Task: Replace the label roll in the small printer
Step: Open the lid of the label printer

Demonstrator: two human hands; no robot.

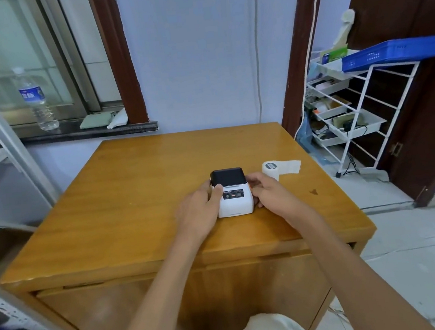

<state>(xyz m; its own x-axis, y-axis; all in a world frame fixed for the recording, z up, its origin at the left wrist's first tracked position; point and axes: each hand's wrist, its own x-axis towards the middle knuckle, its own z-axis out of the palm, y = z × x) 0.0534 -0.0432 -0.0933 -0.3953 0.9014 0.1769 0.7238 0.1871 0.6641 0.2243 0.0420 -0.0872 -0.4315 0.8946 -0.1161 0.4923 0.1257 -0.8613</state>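
Small white printer [233, 195] with a black lid, standing flat on the wooden worktop [139, 200], a little toward the person from its middle, lid shut and facing the far wall. Left hand [201, 211] pressed against the printer's left side, fingers curled loosely and the thumb lying up on the front edge of the black lid, so a partial grip on the casing rather than a full wrap. Right hand [270, 194] cupped against the printer's right side, fingers bent round toward its far corner, palm touching or nearly touching the casing; whether a firm clasp or only a resting touch, cannot tell. Both forearms reaching in from the near edge of the worktop and meeting at the printer. Label roll [272, 169] lying on the worktop just beyond and to the right of the printer, close to the right hand's knuckles but apart from them, with a short white strip of labels [290, 167] unrolled flat, pointing away from the printer to the right. Small dark stain [313, 191] on the wood farther right of the printer. Well beyond the printer to the left, a clear water bottle [35, 99] upright on the window sill. Far to the printer's right, off the worktop, a white wire rack [366, 111] holding trays, a blue basket [392, 52] on top.
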